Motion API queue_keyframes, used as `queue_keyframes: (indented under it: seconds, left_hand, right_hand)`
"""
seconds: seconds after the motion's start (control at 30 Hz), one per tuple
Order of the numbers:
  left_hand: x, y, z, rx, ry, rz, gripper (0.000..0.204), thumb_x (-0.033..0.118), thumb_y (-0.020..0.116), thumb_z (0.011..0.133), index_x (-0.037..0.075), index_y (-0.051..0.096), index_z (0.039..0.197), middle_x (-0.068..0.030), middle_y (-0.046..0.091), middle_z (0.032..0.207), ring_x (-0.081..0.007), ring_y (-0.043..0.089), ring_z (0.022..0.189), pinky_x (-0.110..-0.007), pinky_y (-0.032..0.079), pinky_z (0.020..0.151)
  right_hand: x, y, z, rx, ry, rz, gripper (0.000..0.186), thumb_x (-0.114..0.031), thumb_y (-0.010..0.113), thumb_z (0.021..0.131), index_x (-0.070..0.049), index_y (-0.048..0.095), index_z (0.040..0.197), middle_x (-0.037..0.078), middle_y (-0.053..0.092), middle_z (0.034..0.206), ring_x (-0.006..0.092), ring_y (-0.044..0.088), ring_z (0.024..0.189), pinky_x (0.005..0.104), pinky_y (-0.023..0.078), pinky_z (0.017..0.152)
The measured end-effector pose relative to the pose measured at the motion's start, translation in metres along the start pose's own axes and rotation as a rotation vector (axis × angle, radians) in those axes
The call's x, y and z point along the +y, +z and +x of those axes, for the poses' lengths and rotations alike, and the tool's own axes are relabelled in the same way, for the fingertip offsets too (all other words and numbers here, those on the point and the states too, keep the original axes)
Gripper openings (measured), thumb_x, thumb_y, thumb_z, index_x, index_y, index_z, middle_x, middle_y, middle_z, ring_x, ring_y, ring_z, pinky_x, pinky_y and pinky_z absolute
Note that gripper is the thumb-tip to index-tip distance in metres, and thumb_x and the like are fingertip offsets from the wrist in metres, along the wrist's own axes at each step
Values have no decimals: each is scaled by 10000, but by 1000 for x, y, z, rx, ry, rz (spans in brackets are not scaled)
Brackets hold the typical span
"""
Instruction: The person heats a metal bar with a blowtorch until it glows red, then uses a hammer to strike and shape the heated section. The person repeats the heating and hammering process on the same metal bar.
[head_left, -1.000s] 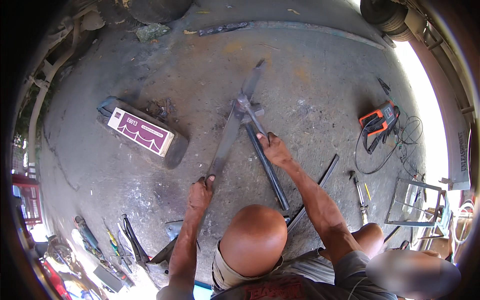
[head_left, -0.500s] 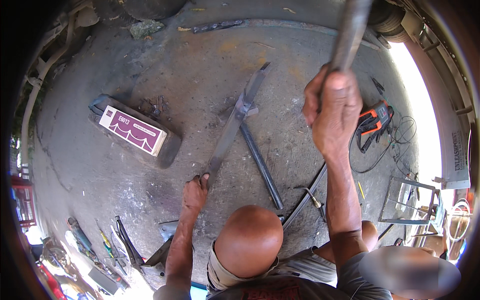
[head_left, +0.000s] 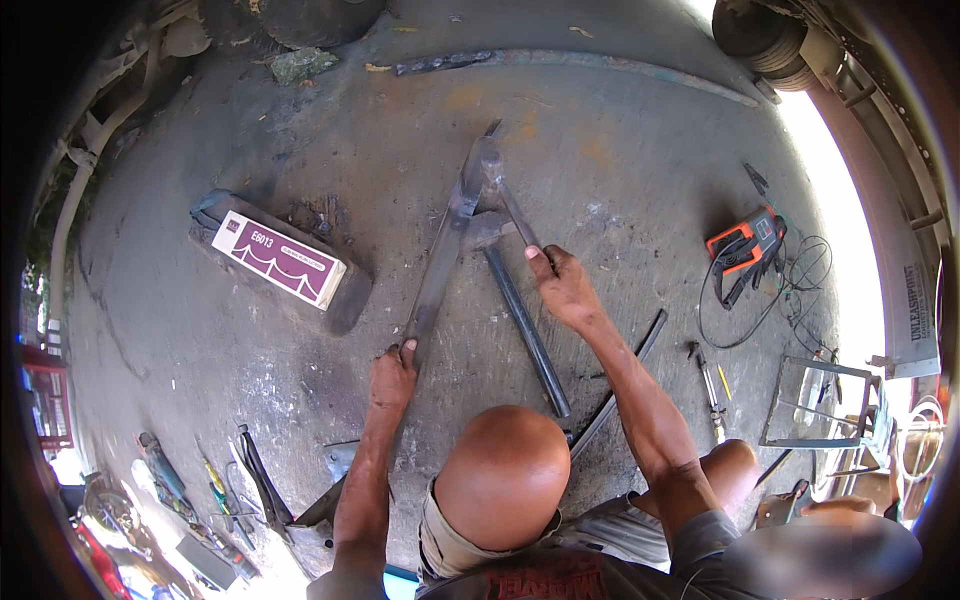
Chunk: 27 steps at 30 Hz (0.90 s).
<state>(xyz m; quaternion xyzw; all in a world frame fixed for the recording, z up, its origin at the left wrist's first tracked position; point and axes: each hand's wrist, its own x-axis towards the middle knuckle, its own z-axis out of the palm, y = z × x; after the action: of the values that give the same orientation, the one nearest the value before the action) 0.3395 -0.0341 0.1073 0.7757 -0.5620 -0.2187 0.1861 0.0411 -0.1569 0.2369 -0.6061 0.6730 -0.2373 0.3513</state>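
Note:
My left hand (head_left: 392,378) is closed round the near end of a long flat metal bar (head_left: 437,270), which slants away from me. The bar's far part lies over a small metal block (head_left: 489,230) on the ground. My right hand (head_left: 566,287) grips the handle of a hammer (head_left: 515,213). Its head is down on the bar's far part, or right beside it; I cannot tell if they touch. A dark metal tube (head_left: 527,333) lies on the ground between my hands, running from the block toward my knee.
To the left a purple and white box (head_left: 278,262) lies on a dark, rounded piece (head_left: 352,300). An orange and black machine (head_left: 745,245) with cables sits at the right. Tools such as locking pliers (head_left: 262,480) lie lower left. A metal frame (head_left: 818,400) stands lower right.
My right hand has swung the hammer down from a raised position, leftward onto or beside the bar. My left hand still holds the bar's near end, and the bar is slightly shifted.

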Motion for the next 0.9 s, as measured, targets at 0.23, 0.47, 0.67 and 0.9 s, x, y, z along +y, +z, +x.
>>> queue_keyframes:
  seconds: [0.23, 0.47, 0.67, 0.9]
  left_hand:
    - [18, 3, -21, -64, 23, 35, 554, 460, 550, 1058, -46, 702, 889, -356, 682, 853, -555, 674, 855, -602, 529, 760]
    - [17, 3, -24, -128, -63, 68, 542, 477, 541, 1058, -23, 699, 921, -348, 688, 868, -552, 672, 883, -607, 525, 779]
    - [31, 8, -17, -140, -21, 101, 554, 484, 520, 1066, -23, 698, 930, -338, 694, 876, -551, 672, 884, -608, 524, 775]
    - [22, 2, -9, -56, -14, 38, 538, 463, 519, 1073, -26, 694, 935, -348, 687, 855, -550, 676, 876, -603, 530, 760]
  right_hand:
    - [-69, -73, -31, 187, -259, 390, 456, -501, 545, 1083, -70, 578, 937, -30, 470, 634, 49, 427, 483, 259, 358, 427]
    - [-117, -94, -14, 466, -825, 637, 555, -630, 462, 1063, -79, 491, 1007, 2, 464, 616, 71, 413, 481, 271, 346, 422]
    - [111, 61, 10, 152, -110, 65, 582, -592, 472, 1071, -12, 515, 1052, 48, 498, 653, 140, 555, 594, 364, 448, 473]
    - [57, 4, 6, 89, 142, 305, 572, -622, 485, 1062, -64, 525, 941, 6, 468, 626, 95, 475, 474, 313, 414, 420]
